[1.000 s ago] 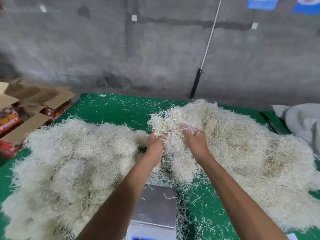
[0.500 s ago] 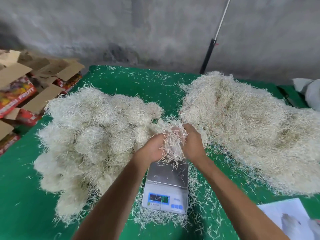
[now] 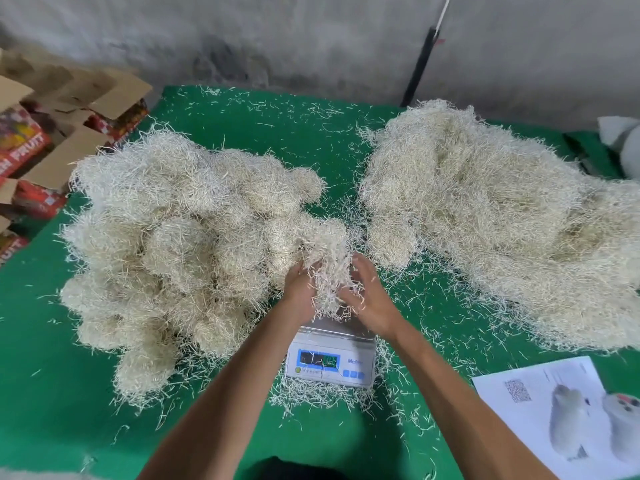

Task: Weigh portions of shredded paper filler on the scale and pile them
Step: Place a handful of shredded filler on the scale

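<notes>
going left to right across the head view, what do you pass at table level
open red printed cardboard fruit boxes → left heap of rounded shredded paper clumps → left hand → right hand → large loose shredded paper heap → white bundle at the edge

A rough grey concrete wall (image 3: pixel 311 36) rose behind a table covered in green cloth (image 3: pixel 52 393). A pole (image 3: pixel 420 60), black below and white above, leaned against the wall. Open cardboard boxes (image 3: pixel 69 109) with red printed sides stood at the left. At the far right lay something pale, perhaps cloth (image 3: pixel 623 140).
</notes>
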Demonstrator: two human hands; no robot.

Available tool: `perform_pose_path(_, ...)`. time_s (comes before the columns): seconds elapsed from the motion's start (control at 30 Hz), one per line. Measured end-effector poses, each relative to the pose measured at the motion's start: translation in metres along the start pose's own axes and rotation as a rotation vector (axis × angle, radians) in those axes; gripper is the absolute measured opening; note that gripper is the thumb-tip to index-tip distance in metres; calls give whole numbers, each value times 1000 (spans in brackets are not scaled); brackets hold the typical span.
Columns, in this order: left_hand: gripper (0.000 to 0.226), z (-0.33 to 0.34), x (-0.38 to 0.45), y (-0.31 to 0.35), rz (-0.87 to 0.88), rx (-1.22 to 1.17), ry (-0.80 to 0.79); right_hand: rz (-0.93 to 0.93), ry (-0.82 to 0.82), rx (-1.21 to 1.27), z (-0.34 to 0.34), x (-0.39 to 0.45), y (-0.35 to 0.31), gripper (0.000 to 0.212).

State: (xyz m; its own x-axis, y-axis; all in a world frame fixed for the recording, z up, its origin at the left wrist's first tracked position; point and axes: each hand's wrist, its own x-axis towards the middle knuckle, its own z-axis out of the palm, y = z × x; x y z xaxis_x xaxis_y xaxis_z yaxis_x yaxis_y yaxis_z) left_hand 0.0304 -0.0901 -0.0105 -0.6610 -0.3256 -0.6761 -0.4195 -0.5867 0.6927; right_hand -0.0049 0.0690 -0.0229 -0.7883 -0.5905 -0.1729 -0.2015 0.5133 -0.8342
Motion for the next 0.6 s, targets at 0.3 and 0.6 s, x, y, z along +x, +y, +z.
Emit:
perform_pose_path(0.3, 51, -27, 7, -27, 70, 275, 2, 95, 423, -399, 7, 6, 11, 64)
perform_pose_path(0.6, 29, -64, 6, -45, 310, 303, 99, 182, 295, -259, 11, -14, 28, 87)
